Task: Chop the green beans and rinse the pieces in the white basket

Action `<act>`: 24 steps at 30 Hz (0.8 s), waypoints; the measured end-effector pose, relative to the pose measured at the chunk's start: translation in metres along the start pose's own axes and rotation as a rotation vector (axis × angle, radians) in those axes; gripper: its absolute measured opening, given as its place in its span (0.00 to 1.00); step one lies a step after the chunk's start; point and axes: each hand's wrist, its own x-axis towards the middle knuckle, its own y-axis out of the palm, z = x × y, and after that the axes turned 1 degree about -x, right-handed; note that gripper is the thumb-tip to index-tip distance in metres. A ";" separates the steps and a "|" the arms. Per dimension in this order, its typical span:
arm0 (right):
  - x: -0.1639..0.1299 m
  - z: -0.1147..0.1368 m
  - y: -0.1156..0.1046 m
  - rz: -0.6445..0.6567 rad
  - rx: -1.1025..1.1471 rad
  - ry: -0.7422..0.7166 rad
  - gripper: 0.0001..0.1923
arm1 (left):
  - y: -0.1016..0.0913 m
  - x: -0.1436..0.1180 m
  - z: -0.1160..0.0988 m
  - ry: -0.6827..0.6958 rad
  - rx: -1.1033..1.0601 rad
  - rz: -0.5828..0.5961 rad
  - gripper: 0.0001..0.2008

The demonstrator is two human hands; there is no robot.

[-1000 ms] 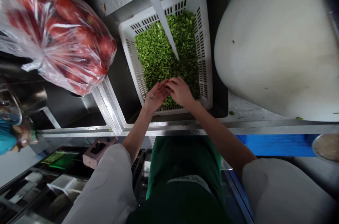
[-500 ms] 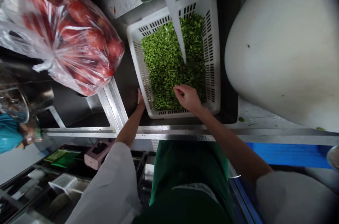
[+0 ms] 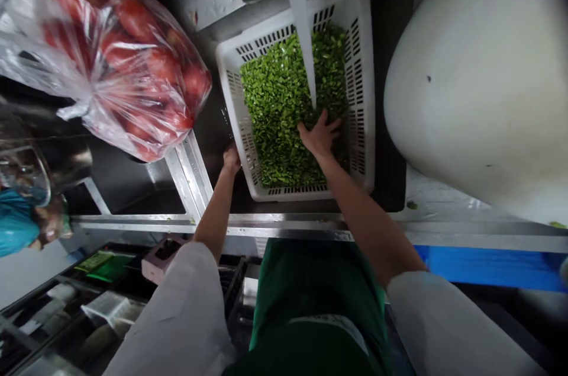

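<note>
A white slotted plastic basket [image 3: 371,92] stands in a dark metal sink, filled with finely chopped green vegetable pieces [image 3: 277,103]. A pale stream of water [image 3: 304,26] falls onto them from above. My right hand [image 3: 318,138] is over the right half of the pieces, palm down with its fingers spread apart, just below where the water lands. At the basket's left wall, low on the outside, is my left hand [image 3: 231,160]; its fingers are partly hidden, and I cannot tell whether they grip the basket.
A knotted clear bag of tomatoes [image 3: 142,62] lies to the left, by the metal divider [image 3: 190,169]. On the right a large white rounded container [image 3: 483,86] covers much of the counter [image 3: 439,198]. The sink's front edge [image 3: 284,225] runs before me.
My right hand has moved up and gone from curled fingers to spread ones. My left hand shows more of itself beside the basket. The whole view has shifted slightly.
</note>
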 end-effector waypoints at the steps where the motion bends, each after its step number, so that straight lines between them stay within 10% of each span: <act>1: 0.006 0.012 0.009 -0.012 0.023 -0.005 0.47 | -0.006 -0.009 -0.003 0.042 0.035 -0.049 0.08; 4: 0.013 0.050 0.023 -0.037 0.076 -0.058 0.46 | -0.011 -0.039 -0.009 0.415 0.201 -0.187 0.09; 7: 0.006 0.083 0.025 0.047 0.157 -0.121 0.43 | 0.021 -0.050 -0.014 0.696 0.315 -0.037 0.11; 13: -0.032 0.056 -0.012 0.157 0.188 -0.132 0.35 | 0.110 -0.002 -0.031 0.479 0.485 0.030 0.19; 18: -0.024 -0.006 -0.030 0.018 0.191 0.223 0.36 | 0.116 0.012 -0.030 0.357 0.361 0.095 0.22; 24: 0.002 0.035 -0.001 0.122 0.451 0.219 0.30 | 0.137 -0.026 -0.011 -0.028 0.020 0.409 0.25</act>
